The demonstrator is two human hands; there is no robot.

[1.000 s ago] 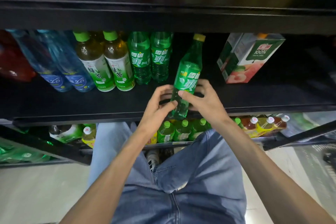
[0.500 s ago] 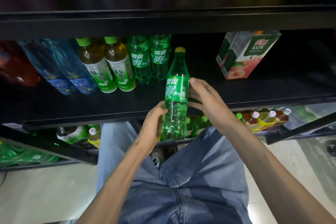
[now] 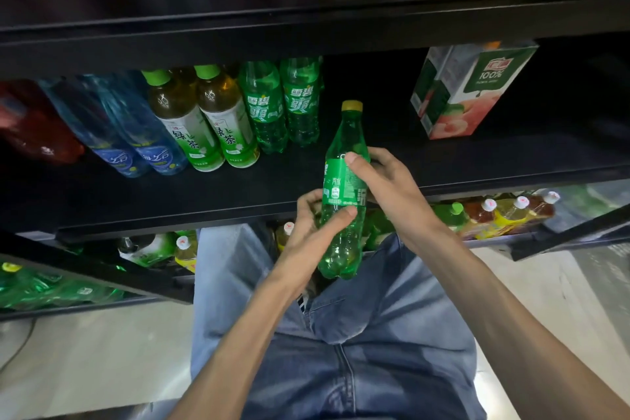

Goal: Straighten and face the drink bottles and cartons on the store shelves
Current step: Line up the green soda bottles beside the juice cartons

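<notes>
In front of the middle shelf (image 3: 238, 194), a green soda bottle (image 3: 342, 187) is held upright in both hands, clear of the shelf surface, its base hanging below the shelf's front edge. The left hand (image 3: 312, 225) grips the lower body of the bottle, thumb across the front just under the label. The right hand (image 3: 385, 187) grips the label band from the right side, thumb laid on the label's upper edge. The yellow cap (image 3: 351, 105) points up and away. The label side with fine print and a barcode faces the camera.

On the shelf behind, from left to right: two blue water bottles (image 3: 136, 133), two green tea bottles (image 3: 208, 123) with green caps, and two green soda bottles (image 3: 283, 106) with brand labels facing out. A juice carton (image 3: 467, 92) stands well apart to the right, turned at an angle. The lower shelf holds further bottles (image 3: 504, 211). Blue jeans (image 3: 341, 351) fill the lower view.
</notes>
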